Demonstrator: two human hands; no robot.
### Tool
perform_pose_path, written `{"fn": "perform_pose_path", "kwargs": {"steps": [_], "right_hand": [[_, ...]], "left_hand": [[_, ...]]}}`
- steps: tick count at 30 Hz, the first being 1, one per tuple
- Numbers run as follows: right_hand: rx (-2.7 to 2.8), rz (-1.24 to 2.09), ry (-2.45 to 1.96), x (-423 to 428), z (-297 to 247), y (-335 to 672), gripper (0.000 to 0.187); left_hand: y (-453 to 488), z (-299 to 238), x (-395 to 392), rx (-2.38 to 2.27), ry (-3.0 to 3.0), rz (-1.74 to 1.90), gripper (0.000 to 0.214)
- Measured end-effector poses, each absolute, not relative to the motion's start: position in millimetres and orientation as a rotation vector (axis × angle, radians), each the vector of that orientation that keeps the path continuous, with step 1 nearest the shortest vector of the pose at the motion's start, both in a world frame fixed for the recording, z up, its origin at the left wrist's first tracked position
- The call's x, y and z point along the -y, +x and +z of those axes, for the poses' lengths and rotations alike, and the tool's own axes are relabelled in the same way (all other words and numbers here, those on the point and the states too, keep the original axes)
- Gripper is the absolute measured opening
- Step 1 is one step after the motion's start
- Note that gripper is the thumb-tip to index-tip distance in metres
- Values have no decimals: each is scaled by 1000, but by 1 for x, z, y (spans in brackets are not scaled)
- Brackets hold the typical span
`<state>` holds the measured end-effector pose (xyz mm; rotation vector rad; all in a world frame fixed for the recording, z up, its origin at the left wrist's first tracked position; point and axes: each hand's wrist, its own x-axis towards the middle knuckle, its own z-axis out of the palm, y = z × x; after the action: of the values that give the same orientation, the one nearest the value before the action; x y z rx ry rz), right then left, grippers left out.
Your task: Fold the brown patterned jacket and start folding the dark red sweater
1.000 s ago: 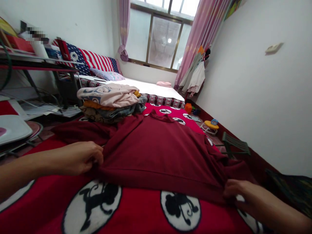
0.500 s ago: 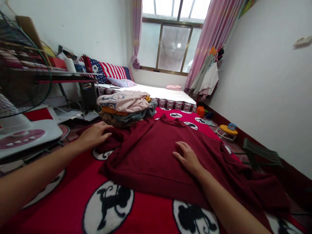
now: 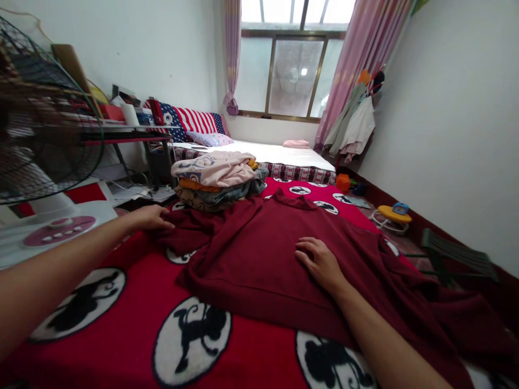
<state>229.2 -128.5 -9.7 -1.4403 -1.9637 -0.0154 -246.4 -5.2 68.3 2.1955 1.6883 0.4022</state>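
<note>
A dark red sweater [image 3: 259, 248] lies spread flat on a red blanket [image 3: 138, 324] with black-and-white round prints. My left hand [image 3: 151, 218] reaches far to the left and rests on the end of the sweater's left sleeve [image 3: 190, 226]; whether it pinches the cloth I cannot tell. My right hand [image 3: 320, 260] lies palm down, fingers apart, on the middle of the sweater's body. The right sleeve trails rumpled toward the lower right.
A pile of folded clothes [image 3: 217, 178] sits just beyond the sweater. A standing fan [image 3: 44, 135] with its white base is at the left. A bed [image 3: 275, 154], a window, hanging clothes [image 3: 354, 127] and a small green folding stool [image 3: 458, 256] lie further off.
Both hands left the sweater's hem. The left went out along the left sleeve to its end; the right moved onto the middle of the sweater and stays there. The camera turned left.
</note>
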Motion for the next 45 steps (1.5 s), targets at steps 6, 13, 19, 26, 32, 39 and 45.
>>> {"fn": "perform_pose_path", "kwargs": {"steps": [6, 13, 19, 26, 32, 39, 45], "right_hand": [[1941, -101, -1306, 140, 3, 221, 21], [2322, -167, -1162, 159, 14, 206, 24], [2295, -143, -1202, 159, 9, 209, 21], [2093, -192, -1297, 153, 4, 206, 23], [1822, -346, -1592, 129, 11, 217, 38], [1825, -205, -2021, 75, 28, 221, 68], [1748, -104, -2008, 56, 55, 237, 25]], "left_hand": [[-200, 198, 15, -2445, 2374, 93, 35], [-29, 230, 72, -986, 3072, 1407, 57], [15, 118, 84, -432, 2952, 900, 66], [-109, 49, 72, -1351, 2542, 756, 55], [-162, 40, 95, -1441, 2153, 472, 57], [-167, 40, 102, -1140, 1900, 340, 51], [-165, 68, 99, -1043, 1964, 229, 45]]}}
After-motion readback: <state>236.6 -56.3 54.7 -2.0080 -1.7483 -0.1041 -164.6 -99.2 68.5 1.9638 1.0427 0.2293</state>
